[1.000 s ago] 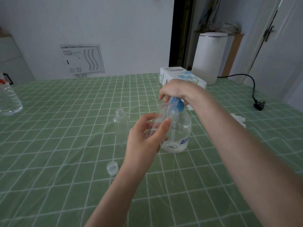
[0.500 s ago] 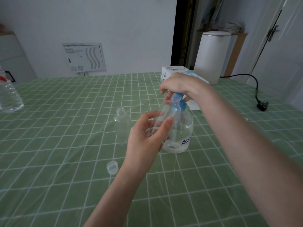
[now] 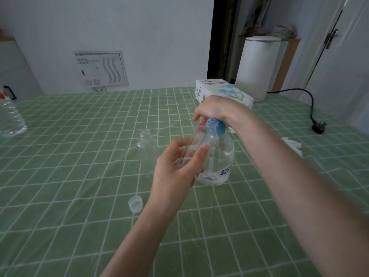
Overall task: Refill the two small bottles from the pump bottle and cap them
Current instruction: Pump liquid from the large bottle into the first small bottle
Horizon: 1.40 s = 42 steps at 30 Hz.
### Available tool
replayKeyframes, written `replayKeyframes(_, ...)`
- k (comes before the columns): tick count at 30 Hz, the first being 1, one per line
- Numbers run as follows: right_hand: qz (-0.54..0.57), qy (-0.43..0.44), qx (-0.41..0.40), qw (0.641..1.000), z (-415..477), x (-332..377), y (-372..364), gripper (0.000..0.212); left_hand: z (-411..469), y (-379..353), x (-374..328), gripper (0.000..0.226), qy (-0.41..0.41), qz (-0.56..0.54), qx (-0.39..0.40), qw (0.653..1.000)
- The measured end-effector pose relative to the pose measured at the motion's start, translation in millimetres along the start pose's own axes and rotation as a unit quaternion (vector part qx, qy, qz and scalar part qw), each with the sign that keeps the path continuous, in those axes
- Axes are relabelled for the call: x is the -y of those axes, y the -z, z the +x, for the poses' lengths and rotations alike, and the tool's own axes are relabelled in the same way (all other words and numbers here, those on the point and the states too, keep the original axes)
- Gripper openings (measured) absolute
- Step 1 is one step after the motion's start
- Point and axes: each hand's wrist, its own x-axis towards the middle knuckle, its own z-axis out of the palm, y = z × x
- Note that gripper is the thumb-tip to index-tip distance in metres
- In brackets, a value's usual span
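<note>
1. Left hand (image 3: 175, 168): forearm comes up from the lower edge. The fingers and thumb curl round a small bottle (image 3: 199, 142), clear, uncapped and tilted. Its mouth points up and away from the fingers, toward the blue pump head.
2. Right hand (image 3: 215, 108): forearm crosses in from the lower right with the wrist bent down. The fingers curl over the top of the pump bottle (image 3: 219, 162) and hide the spout. The pump bottle stands upright on the worktop (image 3: 79, 136), just behind the left fingers, with a little clear liquid at its base.
3. Second small bottle (image 3: 146, 148): upright and open, just left of the left fingers, touching neither hand.
4. Cap (image 3: 135, 204): lies on the worktop beside the left wrist, on the near side.
5. Surface: green checked cloth under a clear film.
6. Beyond the right fingers: tissue box (image 3: 219, 88), then a white container (image 3: 257, 66) near the far edge.
7. Right of the right forearm: crumpled tissue (image 3: 291, 145), then a cable (image 3: 318, 126) with its plug lying loose.
8. Well left of both hands: water bottle (image 3: 10, 116), cut off by the picture's left side.
9. Wall (image 3: 139, 37) behind the far edge.
</note>
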Motion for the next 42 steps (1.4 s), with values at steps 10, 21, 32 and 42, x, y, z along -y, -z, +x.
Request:
replayKeyframes(10,-0.035,0.025,-0.026,0.999,2.7,9.0,10.8,0.03,1.2,-0.7,-4.3,0.029,-0.007,-0.006,-0.002,1.0)
replayKeyframes(21,-0.013,0.014,-0.007,1.0,8.7,-1.5,-0.8,0.026,-1.4,0.0,-2.2,0.033,-0.001,0.004,0.0,1.0)
replayKeyframes(32,-0.018,0.054,-0.044,0.997,12.8,1.5,10.3,0.033,1.6,0.5,-5.9,0.032,-0.003,-0.002,-0.004,1.0)
replayKeyframes(42,-0.005,0.029,-0.016,0.999,8.1,2.7,7.9,0.032,0.8,-1.0,-5.3,0.031,-0.001,-0.011,0.001,1.0)
